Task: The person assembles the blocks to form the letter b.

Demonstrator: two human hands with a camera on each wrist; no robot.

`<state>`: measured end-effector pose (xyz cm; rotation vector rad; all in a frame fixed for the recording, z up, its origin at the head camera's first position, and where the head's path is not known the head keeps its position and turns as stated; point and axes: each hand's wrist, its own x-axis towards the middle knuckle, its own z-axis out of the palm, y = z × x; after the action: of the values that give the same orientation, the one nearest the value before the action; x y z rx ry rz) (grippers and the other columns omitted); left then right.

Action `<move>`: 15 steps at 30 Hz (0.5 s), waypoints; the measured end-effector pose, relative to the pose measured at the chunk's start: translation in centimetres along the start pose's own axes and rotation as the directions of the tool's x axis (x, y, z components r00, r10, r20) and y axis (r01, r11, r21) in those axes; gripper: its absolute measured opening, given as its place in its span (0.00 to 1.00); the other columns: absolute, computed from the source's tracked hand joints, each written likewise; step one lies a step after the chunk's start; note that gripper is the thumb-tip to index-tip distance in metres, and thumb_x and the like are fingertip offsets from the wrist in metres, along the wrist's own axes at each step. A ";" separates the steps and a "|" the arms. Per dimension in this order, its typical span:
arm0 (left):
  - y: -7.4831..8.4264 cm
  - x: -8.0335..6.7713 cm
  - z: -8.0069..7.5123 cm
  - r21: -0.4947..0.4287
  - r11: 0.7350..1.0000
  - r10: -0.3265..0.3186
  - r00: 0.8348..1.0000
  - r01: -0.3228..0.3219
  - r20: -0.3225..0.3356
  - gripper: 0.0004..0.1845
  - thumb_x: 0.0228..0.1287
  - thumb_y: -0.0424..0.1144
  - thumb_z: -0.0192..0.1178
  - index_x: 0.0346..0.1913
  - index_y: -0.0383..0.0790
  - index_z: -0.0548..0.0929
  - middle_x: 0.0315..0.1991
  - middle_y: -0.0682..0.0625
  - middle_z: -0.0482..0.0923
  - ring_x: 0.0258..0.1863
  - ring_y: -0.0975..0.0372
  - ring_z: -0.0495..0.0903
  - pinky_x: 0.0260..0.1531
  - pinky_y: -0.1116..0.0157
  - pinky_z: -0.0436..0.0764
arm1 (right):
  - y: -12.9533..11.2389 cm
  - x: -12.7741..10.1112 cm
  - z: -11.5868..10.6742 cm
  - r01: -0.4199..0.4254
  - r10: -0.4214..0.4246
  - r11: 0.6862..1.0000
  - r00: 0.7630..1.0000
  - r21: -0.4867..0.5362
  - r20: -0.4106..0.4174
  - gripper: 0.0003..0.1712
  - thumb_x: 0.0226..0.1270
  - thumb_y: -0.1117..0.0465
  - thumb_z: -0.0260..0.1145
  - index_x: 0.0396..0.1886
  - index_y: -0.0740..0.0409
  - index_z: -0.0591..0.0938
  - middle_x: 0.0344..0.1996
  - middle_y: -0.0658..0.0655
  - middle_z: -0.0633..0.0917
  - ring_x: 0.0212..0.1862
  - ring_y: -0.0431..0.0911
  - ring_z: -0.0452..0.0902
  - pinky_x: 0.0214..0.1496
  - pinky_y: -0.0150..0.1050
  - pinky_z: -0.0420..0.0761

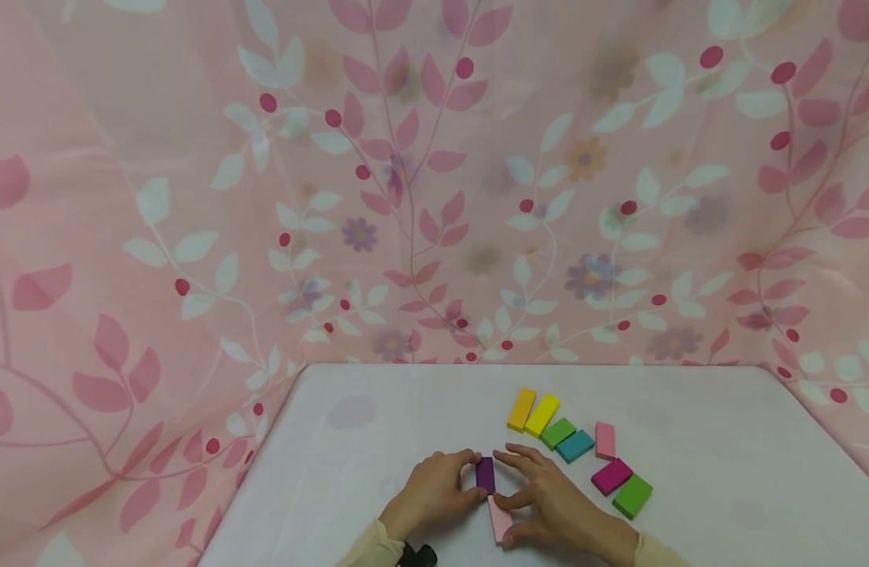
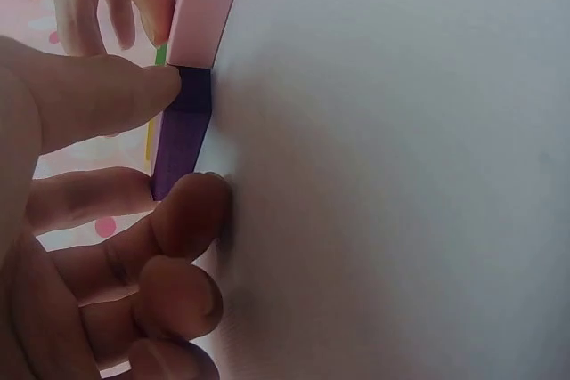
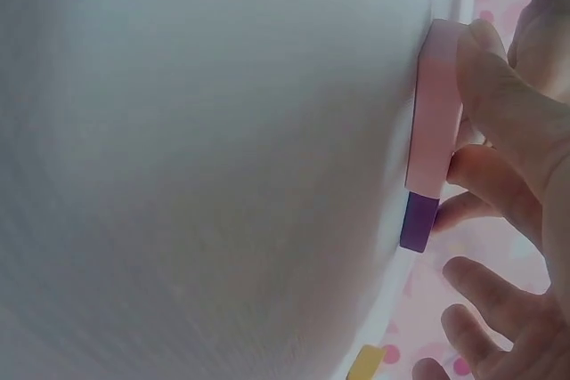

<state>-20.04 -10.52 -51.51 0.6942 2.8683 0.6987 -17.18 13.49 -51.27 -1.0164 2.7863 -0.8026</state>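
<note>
Tabletop (image 1: 378, 441) under a pale cloth carries everything, with a pink leaf-print curtain (image 1: 194, 197) hanging behind it. Beyond the purple block (image 1: 485, 474), toward the curtain and to its right, seven blocks lie loose and flat: two yellow blocks (image 1: 533, 411), a green block (image 1: 558, 432), a teal block (image 1: 575, 446), a small pink block (image 1: 605, 440), a magenta block (image 1: 611, 476) and a second green block (image 1: 632, 496). Both hands work at the purple block. The left hand (image 1: 434, 492) pinches it between thumb and curled fingers; the right hand (image 1: 548, 500) curls round the pale pink block (image 1: 499, 520), which butts end to end against the purple one on its near side. So I judge a row of two as just begun, the seven others not yet joined.
</note>
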 end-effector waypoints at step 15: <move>-0.7 0.1 0.9 -0.142 0.990 0.009 0.997 -0.019 -0.074 0.20 0.61 0.51 0.77 0.55 0.51 0.88 0.20 0.64 0.73 0.25 0.71 0.68 0.30 0.70 0.66 | -0.2 0.3 0.3 -0.022 0.020 0.998 0.999 0.053 0.028 0.30 0.58 0.32 0.78 0.58 0.37 0.90 0.71 0.55 0.81 0.78 0.61 0.65 0.69 0.74 0.72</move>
<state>-20.20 -10.65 -52.66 0.6826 2.8444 0.9394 -17.19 13.07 -51.38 -0.9806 2.7322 -0.8489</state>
